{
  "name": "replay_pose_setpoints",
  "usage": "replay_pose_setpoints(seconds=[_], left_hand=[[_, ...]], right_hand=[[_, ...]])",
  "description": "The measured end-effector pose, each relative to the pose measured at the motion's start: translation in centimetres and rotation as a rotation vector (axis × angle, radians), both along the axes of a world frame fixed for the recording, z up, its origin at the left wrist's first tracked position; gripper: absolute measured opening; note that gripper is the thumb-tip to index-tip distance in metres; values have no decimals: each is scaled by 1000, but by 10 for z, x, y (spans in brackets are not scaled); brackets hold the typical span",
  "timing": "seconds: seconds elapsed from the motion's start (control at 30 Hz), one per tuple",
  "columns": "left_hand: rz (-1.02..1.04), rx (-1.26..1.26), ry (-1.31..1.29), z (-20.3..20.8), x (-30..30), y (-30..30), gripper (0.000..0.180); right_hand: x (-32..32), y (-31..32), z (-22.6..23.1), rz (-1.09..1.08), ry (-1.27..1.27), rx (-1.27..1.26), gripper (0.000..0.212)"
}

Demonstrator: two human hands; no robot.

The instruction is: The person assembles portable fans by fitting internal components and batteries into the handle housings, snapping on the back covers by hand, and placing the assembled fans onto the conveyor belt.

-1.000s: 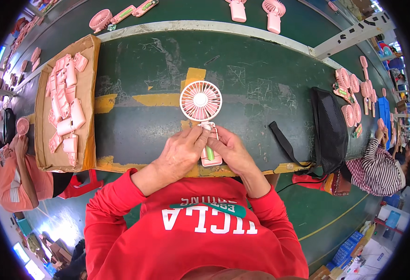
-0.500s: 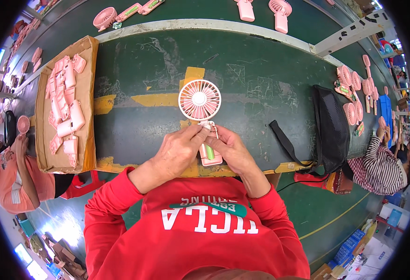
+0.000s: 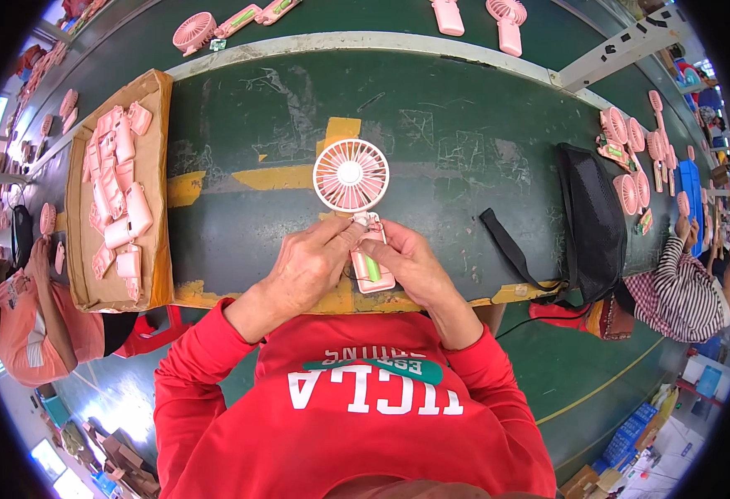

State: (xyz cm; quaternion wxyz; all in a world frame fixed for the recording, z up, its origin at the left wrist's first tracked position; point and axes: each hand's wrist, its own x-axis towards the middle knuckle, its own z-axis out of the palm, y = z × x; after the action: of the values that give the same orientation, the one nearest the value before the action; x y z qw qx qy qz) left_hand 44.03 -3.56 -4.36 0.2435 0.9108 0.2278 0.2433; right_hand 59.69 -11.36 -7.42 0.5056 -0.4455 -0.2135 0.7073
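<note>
Pink plastic is what the small hand fan point(image 3: 351, 176) is made of. It is held at the near edge of the green table point(image 3: 465, 141). Its open handle point(image 3: 371, 262), with a green battery point(image 3: 372, 267) inside, is pinched by the left hand point(image 3: 308, 268) and the right hand point(image 3: 412, 264), fingers closed on it.

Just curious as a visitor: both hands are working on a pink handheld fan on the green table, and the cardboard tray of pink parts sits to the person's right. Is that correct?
Not quite. In the head view the cardboard tray of pink parts lies to the person's left, not right. The rest holds: the left hand and right hand both hold the pink handheld fan on the green table.
</note>
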Motion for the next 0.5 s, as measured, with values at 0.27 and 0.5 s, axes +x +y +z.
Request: replay_pose_setpoints(seconds=[0.27,0.5], left_hand=[[-31,53,85,1,0,-5,35],[-82,58,212,10,5,-6,39]], right_hand=[[-2,-2,1,-9,-36,25,28],[-1,-3,-3,13,-69,44,32]])
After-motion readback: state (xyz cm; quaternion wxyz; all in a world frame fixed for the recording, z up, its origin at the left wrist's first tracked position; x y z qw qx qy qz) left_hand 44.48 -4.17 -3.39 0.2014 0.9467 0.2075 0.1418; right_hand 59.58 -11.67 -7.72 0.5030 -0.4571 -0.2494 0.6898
